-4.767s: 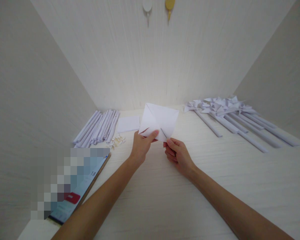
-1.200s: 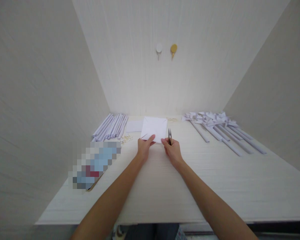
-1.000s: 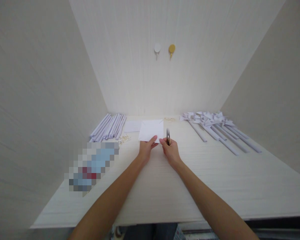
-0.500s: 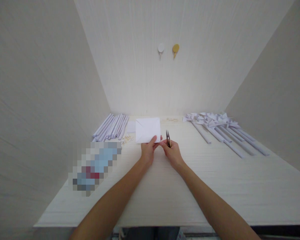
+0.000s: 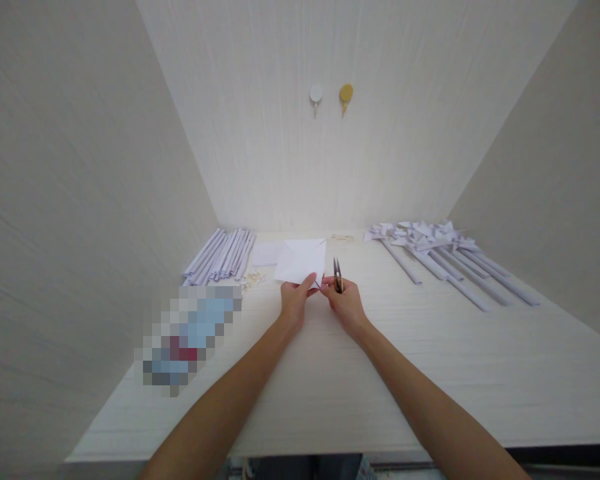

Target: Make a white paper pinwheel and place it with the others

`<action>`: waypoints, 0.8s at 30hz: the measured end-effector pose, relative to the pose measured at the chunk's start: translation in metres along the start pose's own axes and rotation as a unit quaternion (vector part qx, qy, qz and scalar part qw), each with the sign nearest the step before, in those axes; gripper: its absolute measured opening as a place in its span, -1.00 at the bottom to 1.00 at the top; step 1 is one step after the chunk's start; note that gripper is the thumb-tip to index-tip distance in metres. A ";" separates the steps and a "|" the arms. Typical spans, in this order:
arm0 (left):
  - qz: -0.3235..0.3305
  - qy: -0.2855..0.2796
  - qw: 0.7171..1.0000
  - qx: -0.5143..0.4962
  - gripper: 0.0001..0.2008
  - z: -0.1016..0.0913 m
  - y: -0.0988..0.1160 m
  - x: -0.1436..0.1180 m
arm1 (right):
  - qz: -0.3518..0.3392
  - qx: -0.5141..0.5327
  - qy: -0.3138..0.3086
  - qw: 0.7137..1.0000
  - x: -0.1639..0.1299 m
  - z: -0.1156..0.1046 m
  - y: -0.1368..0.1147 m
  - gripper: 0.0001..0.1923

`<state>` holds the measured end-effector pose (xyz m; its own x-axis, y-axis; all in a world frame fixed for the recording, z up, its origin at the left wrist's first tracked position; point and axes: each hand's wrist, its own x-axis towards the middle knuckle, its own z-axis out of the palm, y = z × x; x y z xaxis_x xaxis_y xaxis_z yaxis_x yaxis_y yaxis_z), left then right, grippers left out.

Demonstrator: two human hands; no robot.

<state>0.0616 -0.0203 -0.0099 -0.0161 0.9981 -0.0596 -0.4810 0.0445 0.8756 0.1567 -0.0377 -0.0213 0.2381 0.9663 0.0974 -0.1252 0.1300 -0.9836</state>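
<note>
A square sheet of white paper (image 5: 301, 259) with faint creases lies tilted in front of me. My left hand (image 5: 295, 300) pinches its near edge, thumb on top. My right hand (image 5: 347, 303) grips a pair of thread snips (image 5: 338, 276), blades pointing away from me and apart at the tips. The right fingertips touch the paper's near right corner, where a thin dark line shows. Whether that line is a cut or a fold I cannot tell.
Rolled paper sticks (image 5: 220, 255) lie at the back left, beside a white paper piece (image 5: 266, 254) and small pale bits (image 5: 253, 279). A blurred patch (image 5: 200, 333) covers something nearer. Paper pinwheels (image 5: 423, 235) on sticks lie right. Two hooks (image 5: 347, 93) are on the wall.
The paper has turned, its far edge shifting right, and creases now show at both far corners. The snips stay in my right hand, and the hands remain close together.
</note>
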 end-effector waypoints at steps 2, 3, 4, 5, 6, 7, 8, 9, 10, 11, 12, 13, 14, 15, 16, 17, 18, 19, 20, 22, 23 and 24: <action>0.005 0.006 1.000 0.001 -0.70 -0.001 0.000 0.001 | -0.003 -0.005 -0.008 1.000 0.001 0.000 0.001 -0.78; 0.007 0.008 1.000 0.001 -0.70 -0.001 0.000 0.002 | -0.005 -0.008 -0.011 1.000 0.001 -0.001 0.001 -0.77; 0.010 0.009 1.000 0.002 -0.69 -0.002 0.000 0.002 | -0.007 -0.010 -0.013 1.000 0.001 -0.001 0.001 -0.77; 0.013 0.009 1.000 0.006 -0.69 -0.002 0.000 0.003 | -0.008 -0.011 -0.013 1.000 0.001 -0.001 0.001 -0.76; 0.015 0.008 1.000 0.012 -0.69 -0.002 -0.001 0.003 | -0.010 -0.011 -0.013 1.000 0.001 -0.001 0.001 -0.76; 0.017 0.008 1.000 0.021 -0.68 -0.002 -0.001 0.003 | -0.011 -0.010 -0.013 1.000 0.001 0.000 0.001 -0.76; 0.019 0.008 0.999 0.031 -0.67 -0.002 -0.001 0.003 | -0.012 -0.008 -0.012 1.000 0.001 0.000 0.000 -0.76; 0.023 0.009 0.999 0.042 -0.67 -0.001 -0.001 0.003 | -0.014 -0.006 -0.012 1.000 0.000 0.000 0.000 -0.76; 0.027 0.009 0.998 0.053 -0.67 -0.001 -0.001 0.003 | -0.014 -0.005 -0.011 1.000 0.000 0.000 -0.001 -0.76; 0.031 0.009 0.997 0.063 -0.67 0.000 -0.001 0.003 | -0.013 -0.006 -0.010 1.000 0.000 0.001 -0.001 -0.76; 0.036 0.009 0.997 0.071 -0.68 0.000 0.000 0.002 | -0.011 -0.008 -0.008 1.000 -0.001 0.001 -0.002 -0.76; 0.041 0.008 0.996 0.076 -0.69 0.000 0.000 0.002 | -0.010 -0.011 -0.005 1.000 -0.001 0.001 -0.003 -0.75; 0.044 0.007 0.996 0.079 -0.69 0.001 0.000 0.002 | -0.008 -0.015 -0.003 1.000 -0.001 0.001 -0.003 -0.75; 0.047 0.007 0.996 0.080 -0.70 0.001 0.000 0.001 | -0.007 -0.018 -0.002 1.000 -0.001 0.001 -0.004 -0.75; 0.049 0.006 0.996 0.081 -0.70 0.001 0.001 0.001 | -0.007 -0.021 -0.002 1.000 -0.002 0.001 -0.004 -0.75; 0.050 0.007 0.995 0.082 -0.70 0.001 0.001 0.001 | -0.008 -0.024 -0.003 1.000 -0.002 0.001 -0.004 -0.74; 0.049 0.009 0.995 0.084 -0.70 0.001 0.001 0.001 | -0.008 -0.026 -0.003 1.000 -0.002 0.001 -0.004 -0.74; 0.049 0.010 0.995 0.085 -0.71 0.001 0.001 0.001 | -0.008 -0.028 -0.003 1.000 -0.002 0.001 -0.004 -0.73; 0.049 0.012 0.995 0.086 -0.71 0.001 0.001 0.002 | -0.008 -0.030 -0.003 1.000 -0.001 0.001 -0.003 -0.72; 0.048 0.012 0.995 0.083 -0.70 0.001 0.000 0.002 | -0.008 -0.029 0.001 1.000 -0.001 0.001 -0.004 -0.71; 0.048 0.011 0.996 0.080 -0.69 0.001 0.000 0.002 | -0.007 -0.026 0.005 1.000 -0.001 0.002 -0.004 -0.70; 0.047 0.009 0.996 0.078 -0.68 0.001 0.000 0.002 | -0.004 -0.022 0.007 1.000 -0.001 0.002 -0.004 -0.69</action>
<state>0.0623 -0.0179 -0.0099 -0.0712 0.9973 0.0191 -0.3351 -0.0419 0.9412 0.1554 -0.0389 -0.0171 0.2525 0.9620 0.1043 -0.0804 0.1283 -0.9885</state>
